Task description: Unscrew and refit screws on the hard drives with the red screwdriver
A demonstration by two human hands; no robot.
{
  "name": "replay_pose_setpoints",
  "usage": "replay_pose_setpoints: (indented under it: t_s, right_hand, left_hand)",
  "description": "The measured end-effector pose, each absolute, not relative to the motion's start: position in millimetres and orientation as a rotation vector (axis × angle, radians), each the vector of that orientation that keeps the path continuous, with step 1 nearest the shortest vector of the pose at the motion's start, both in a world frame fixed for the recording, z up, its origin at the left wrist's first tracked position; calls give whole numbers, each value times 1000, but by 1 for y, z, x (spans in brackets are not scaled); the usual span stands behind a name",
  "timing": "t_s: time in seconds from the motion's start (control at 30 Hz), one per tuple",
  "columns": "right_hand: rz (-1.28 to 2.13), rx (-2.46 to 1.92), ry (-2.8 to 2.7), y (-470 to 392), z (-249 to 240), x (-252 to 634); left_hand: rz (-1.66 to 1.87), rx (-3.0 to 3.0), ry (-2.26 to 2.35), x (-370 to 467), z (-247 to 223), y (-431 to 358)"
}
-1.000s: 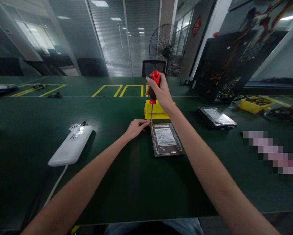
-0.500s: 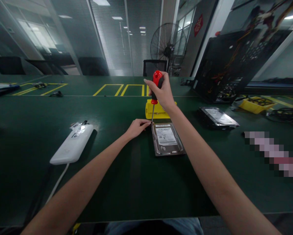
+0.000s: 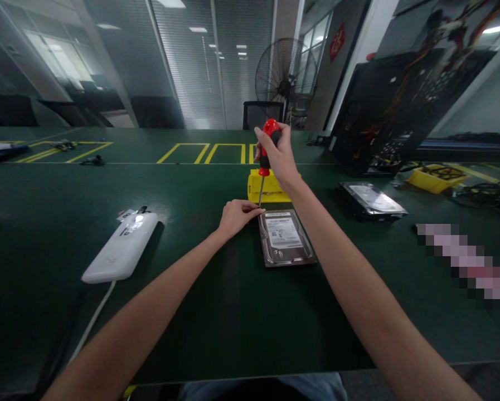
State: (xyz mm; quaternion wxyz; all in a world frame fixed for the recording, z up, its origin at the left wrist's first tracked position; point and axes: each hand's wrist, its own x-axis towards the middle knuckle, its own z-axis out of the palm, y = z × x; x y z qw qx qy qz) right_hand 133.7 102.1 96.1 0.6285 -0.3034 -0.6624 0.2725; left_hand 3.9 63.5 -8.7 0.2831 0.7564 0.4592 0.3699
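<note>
My right hand (image 3: pixel 281 159) is wrapped round the red and black handle of a screwdriver (image 3: pixel 265 167). The screwdriver stands nearly upright, shaft down, its tip at the far left corner of a hard drive (image 3: pixel 289 255). The drive lies flat on the green table, white label up. Beside that same corner is my left hand (image 3: pixel 236 218), thumb and fingers pinched together close to the tip. Whatever is between those fingertips is too small to make out. Just beyond the drive sits a small yellow bin (image 3: pixel 255 189), partly hidden by my right hand.
To the right lies a second hard drive (image 3: pixel 373 199), with a black computer case (image 3: pixel 358 122) behind it. A yellow tray (image 3: pixel 425 179) holds a dark part. On the left rests a white corded device (image 3: pixel 122 248). The green table (image 3: pixel 216 334) ends near my lap.
My left fingertips have shifted slightly right, over the drive's corner by the screwdriver tip. My right hand has turned a little on the handle, its thumb moving right.
</note>
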Motion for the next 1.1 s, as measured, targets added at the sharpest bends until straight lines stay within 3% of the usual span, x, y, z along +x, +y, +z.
replay_pose_setpoints:
  t_s: [0.7, 1.1]
  right_hand:
    - [628, -702, -1657, 93, 99, 131]
    - [652, -715, -1656, 85, 105, 129]
  left_hand:
    - [1025, 2046, 1236, 4, -8, 60]
    - [958, 1777, 1009, 1, -10, 63]
